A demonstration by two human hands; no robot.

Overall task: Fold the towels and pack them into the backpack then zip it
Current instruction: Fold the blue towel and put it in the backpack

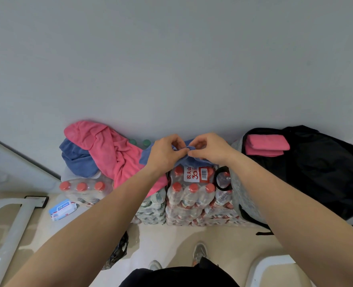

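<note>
Head view showed me the left hand (pixel 164 151) and right hand (pixel 209 148) close together over the packs of water bottles (pixel 190 195), each pinching the blue towel (pixel 192 161) near its top edge, I think to bring two corners together for a fold. The fingers (pixel 176 142) on both hands were curled in tight on the cloth. One folded pink towel (pixel 266 145) lay in the open black backpack (pixel 316 172) on the right, and a loose pink towel (pixel 109 150) sat heaped on the left.
</note>
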